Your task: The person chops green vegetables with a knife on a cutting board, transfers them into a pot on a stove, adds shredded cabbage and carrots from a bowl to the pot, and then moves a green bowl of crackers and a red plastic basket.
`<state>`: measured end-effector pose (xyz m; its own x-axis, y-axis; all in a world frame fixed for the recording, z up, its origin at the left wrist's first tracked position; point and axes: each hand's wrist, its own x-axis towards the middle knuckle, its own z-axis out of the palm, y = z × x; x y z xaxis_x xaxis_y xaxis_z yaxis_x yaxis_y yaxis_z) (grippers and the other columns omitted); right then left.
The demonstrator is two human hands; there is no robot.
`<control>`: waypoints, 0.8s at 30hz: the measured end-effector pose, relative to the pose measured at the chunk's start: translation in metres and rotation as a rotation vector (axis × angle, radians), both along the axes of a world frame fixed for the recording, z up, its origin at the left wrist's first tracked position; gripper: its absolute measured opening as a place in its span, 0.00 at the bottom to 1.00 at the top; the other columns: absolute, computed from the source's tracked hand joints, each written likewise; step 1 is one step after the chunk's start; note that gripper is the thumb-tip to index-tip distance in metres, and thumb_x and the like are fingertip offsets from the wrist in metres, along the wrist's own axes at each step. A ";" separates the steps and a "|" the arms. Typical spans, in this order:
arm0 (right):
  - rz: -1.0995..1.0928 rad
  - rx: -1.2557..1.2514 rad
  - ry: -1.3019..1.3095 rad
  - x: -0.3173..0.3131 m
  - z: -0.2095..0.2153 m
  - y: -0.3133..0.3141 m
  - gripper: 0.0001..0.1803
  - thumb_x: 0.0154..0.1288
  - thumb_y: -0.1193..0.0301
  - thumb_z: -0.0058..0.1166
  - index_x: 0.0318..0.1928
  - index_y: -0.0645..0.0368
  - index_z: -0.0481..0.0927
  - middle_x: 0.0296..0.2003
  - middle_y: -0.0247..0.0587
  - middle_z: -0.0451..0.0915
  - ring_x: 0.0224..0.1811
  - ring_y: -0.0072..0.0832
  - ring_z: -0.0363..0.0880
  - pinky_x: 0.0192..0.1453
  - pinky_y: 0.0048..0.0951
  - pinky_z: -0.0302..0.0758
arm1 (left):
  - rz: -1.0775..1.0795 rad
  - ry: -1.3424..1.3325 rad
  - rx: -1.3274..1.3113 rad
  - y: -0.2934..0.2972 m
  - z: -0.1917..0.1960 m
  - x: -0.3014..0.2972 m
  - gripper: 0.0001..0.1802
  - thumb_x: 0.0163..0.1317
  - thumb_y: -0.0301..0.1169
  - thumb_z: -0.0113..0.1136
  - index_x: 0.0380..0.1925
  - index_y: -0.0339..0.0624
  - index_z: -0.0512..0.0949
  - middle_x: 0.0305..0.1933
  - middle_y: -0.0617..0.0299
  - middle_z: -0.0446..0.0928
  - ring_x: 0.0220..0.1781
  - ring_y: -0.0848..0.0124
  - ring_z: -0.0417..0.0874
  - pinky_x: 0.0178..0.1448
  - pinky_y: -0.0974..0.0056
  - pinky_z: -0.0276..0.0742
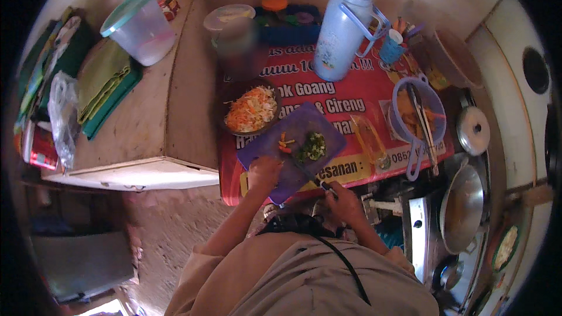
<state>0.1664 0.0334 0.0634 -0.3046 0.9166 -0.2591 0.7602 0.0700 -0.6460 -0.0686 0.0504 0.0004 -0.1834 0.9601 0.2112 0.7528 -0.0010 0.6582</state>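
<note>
A black-handled knife (321, 184) slanted over a purple board (301, 122) by the near edge of the red-covered worktop (231, 186), the right hand (345, 202)'s fingers wrapped round it. The left hand (265, 175)'s fingers curled, hold unclear; brown floor (161, 228) showed below.

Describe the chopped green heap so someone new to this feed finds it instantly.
Start at the red printed table cover, then the purple board at its near side. On that board, just beyond the knife, lies the green heap. Its neighbour to the left, a smaller cluster, is orange.
</note>
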 end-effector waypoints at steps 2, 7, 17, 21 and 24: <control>-0.048 0.002 -0.011 -0.006 0.001 -0.005 0.16 0.59 0.64 0.45 0.46 0.55 0.69 0.32 0.53 0.76 0.37 0.49 0.74 0.40 0.45 0.70 | -0.130 0.122 0.148 0.000 -0.005 0.003 0.06 0.46 0.33 0.59 0.23 0.45 0.76 0.26 0.60 0.74 0.32 0.61 0.77 0.39 0.58 0.73; -0.096 0.029 -0.017 -0.028 -0.007 -0.018 0.17 0.59 0.66 0.44 0.48 0.57 0.66 0.34 0.54 0.75 0.36 0.50 0.74 0.39 0.46 0.70 | -0.248 0.234 0.144 0.002 -0.022 0.002 0.04 0.45 0.30 0.57 0.22 0.44 0.77 0.25 0.60 0.73 0.32 0.61 0.76 0.38 0.58 0.71; 0.112 0.089 -0.131 -0.025 -0.012 -0.008 0.22 0.61 0.65 0.42 0.56 0.51 0.62 0.36 0.53 0.74 0.37 0.49 0.75 0.39 0.46 0.71 | -0.131 0.122 0.053 -0.004 -0.017 0.015 0.03 0.46 0.29 0.55 0.21 0.46 0.78 0.25 0.61 0.73 0.31 0.62 0.76 0.40 0.58 0.69; 0.219 0.155 -0.198 -0.019 -0.011 -0.007 0.24 0.58 0.70 0.42 0.57 0.52 0.62 0.31 0.54 0.74 0.31 0.48 0.76 0.34 0.43 0.74 | -0.108 0.236 -0.007 -0.006 -0.006 0.019 0.03 0.47 0.29 0.55 0.21 0.46 0.78 0.25 0.61 0.73 0.31 0.63 0.76 0.40 0.58 0.68; 0.290 0.175 -0.240 -0.019 -0.017 -0.005 0.28 0.54 0.73 0.44 0.58 0.50 0.60 0.29 0.54 0.74 0.30 0.47 0.76 0.32 0.42 0.74 | -0.122 0.214 0.037 -0.006 -0.009 0.020 0.03 0.48 0.30 0.54 0.22 0.46 0.77 0.25 0.61 0.73 0.31 0.63 0.76 0.39 0.59 0.67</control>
<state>0.1472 0.0285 0.0460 -0.5071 0.8379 -0.2017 0.8200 0.3970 -0.4123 -0.0491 0.0441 -0.0086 -0.0136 0.9633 0.2681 0.8681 -0.1217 0.4813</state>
